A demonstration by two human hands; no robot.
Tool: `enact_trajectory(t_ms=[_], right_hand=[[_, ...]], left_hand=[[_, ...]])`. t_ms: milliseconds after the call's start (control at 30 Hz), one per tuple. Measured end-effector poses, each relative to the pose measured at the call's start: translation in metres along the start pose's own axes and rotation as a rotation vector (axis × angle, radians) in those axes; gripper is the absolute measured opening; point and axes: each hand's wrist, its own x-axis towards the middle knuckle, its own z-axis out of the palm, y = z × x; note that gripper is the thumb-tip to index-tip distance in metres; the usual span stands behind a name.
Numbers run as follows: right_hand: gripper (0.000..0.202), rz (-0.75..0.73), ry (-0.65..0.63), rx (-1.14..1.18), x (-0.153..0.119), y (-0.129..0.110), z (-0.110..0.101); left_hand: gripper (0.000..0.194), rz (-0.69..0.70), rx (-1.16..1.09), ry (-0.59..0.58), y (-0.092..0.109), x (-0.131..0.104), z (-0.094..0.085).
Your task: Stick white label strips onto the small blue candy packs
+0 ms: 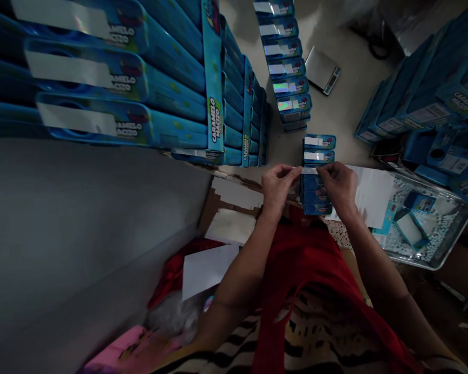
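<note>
Between my two hands stretches a small whitish sticker strip [309,170], pinched at both ends. My left hand [277,188] holds its left end, thumb and forefinger pressed together. At the other end, my right hand [340,186] pinches it the same way. The strip lies over or on one of the blue candy boxes [315,196] lined up under my hands; whether it touches cannot be made out. Two blue boxes [319,156] at the far end of this row bear pale strips, while the nearer ones show a dark round spot and printing.
A longer row of blue boxes [283,67] with strips runs beyond, beside a small digital scale [323,70]. Tall stacks of blue boxes [171,98] rise at left, more boxes [421,104] at right. White sheets [374,195] lie near a metal tray [448,254] of small white pellets.
</note>
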Motion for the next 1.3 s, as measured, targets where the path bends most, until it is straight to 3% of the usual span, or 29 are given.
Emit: enact_trajectory(t_ms=[100, 200, 367, 433, 500, 567, 633, 733, 800, 933, 1100, 1300], right_hand=[[0.025, 0.016, 0.066, -0.009, 0.004, 0.003, 0.001], [0.042, 0.083, 0.140, 0.079, 0.010, 0.012, 0.004], [0.047, 0.157, 0.020, 0.354, 0.013, 0.021, 0.002], [0.042, 0.152, 0.022, 0.394, 0.009, 0.019, -0.006], [0.038, 0.125, 0.047, 0.414, 0.002, 0.014, -0.016], [0.038, 0.082, 0.073, 0.437, -0.005, 0.008, -0.026], [0.040, 0.054, 0.079, 0.471, -0.011, 0.000, -0.031], [0.042, 0.038, 0.062, 0.515, -0.020, -0.013, -0.030], [0.044, 0.033, 0.047, 0.534, -0.025, -0.020, -0.026], [0.044, 0.053, -0.022, 0.552, -0.035, -0.019, -0.025], [0.054, 0.077, -0.139, 0.578, -0.044, 0.003, -0.029], [0.043, 0.109, 0.092, 0.433, -0.043, 0.003, -0.013]], left_hand=[[0.050, -0.114, -0.083, -0.033, -0.005, 0.005, -0.002], [0.050, -0.254, -0.194, -0.093, -0.015, 0.013, -0.002], [0.038, -0.369, -0.259, -0.056, -0.036, 0.026, 0.008], [0.032, -0.263, -0.200, 0.093, -0.038, 0.022, 0.010], [0.029, -0.018, -0.104, 0.279, -0.034, 0.008, 0.007], [0.030, 0.195, -0.014, 0.331, -0.024, -0.016, 0.002], [0.038, 0.231, 0.026, 0.194, -0.012, -0.043, -0.003], [0.054, 0.000, -0.017, -0.168, 0.003, -0.074, -0.001], [0.055, -0.146, -0.074, -0.296, 0.006, -0.083, 0.004], [0.044, -0.197, -0.134, -0.225, 0.004, -0.082, 0.003], [0.039, -0.109, 0.002, -0.162, 0.009, -0.071, -0.021], [0.030, 0.038, 0.212, -0.100, 0.017, -0.048, -0.023]])
